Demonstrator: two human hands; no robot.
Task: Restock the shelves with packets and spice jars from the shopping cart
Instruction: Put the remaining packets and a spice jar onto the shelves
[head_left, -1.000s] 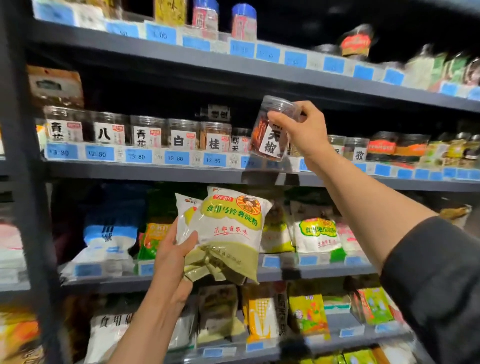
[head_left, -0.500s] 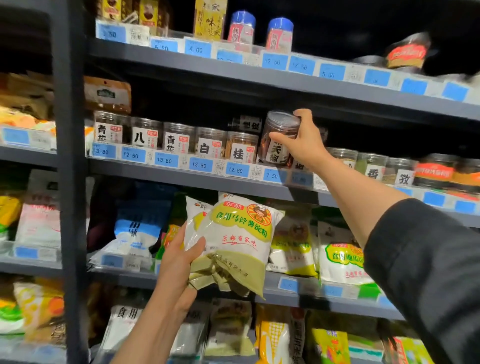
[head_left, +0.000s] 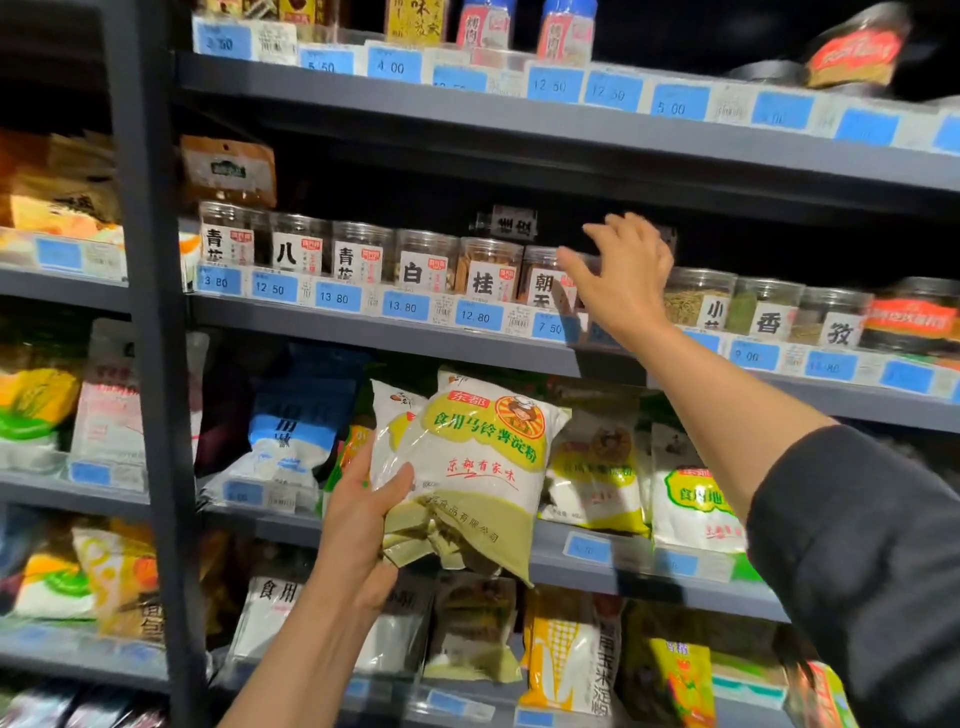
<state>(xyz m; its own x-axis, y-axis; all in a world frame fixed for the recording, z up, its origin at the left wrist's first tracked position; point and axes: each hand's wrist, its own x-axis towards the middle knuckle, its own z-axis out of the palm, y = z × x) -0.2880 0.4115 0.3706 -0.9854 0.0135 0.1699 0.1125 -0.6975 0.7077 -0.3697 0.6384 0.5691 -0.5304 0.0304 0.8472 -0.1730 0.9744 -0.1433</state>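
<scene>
Packet (head_left: 483, 467): a white and olive-green starch bag with a yellow-green label band, held before the packet shelf (head_left: 597, 571), long axis upright, top tilted right. Left hand (head_left: 363, 525) grips its crumpled lower corner; right hand (head_left: 623, 280) fingers spread, empty, beside the spice jar (head_left: 545, 278).

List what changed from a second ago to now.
The right hand carried the chili jar to the spice shelf, set it upright in the row and let go, fingers now spread. The left hand still holds the starch packet.
</scene>
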